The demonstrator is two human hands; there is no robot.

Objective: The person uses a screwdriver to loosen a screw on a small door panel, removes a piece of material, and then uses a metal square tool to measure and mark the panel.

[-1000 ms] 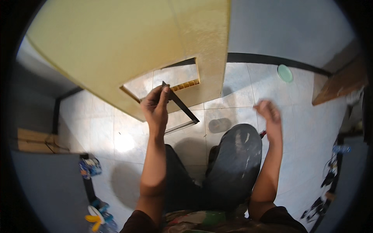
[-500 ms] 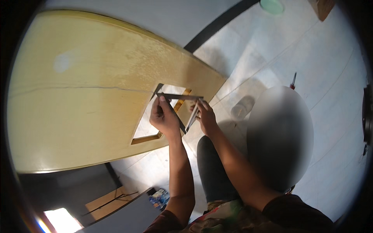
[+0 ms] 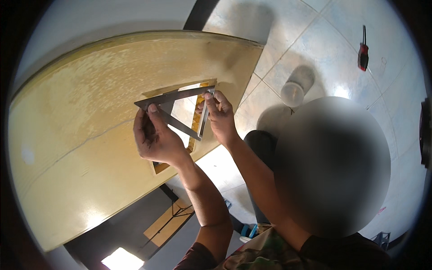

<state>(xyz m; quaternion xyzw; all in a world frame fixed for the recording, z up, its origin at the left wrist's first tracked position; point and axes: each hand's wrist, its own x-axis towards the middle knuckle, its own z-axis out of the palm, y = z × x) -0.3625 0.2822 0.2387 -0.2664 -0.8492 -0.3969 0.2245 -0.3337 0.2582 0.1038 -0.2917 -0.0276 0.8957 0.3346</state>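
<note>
A triangular frame of flat metal strips (image 3: 180,95) is held up in front of a rectangular cut-out (image 3: 162,168) in a yellow door-like panel (image 3: 90,148). My left hand (image 3: 157,135) pinches its left corner between thumb and fingers. At the right end, my right hand (image 3: 219,116) grips the corner where the long strip meets the short light-coloured strip, its thumb on the near face. The frame's lower corner hangs free between my hands. Fingertips of my right hand behind the frame are partly hidden.
On the tiled floor to the right lie a red-and-black screwdriver (image 3: 362,56) and a clear round container (image 3: 292,93). A blurred grey oval (image 3: 333,166) hides part of the lower right. A dark strip (image 3: 195,15) runs beyond the panel's far edge.
My view has shifted, so the panel and floor things appear elsewhere. Both hands still hold the triangular frame, which now appears farther left and tilted, its right end higher.
</note>
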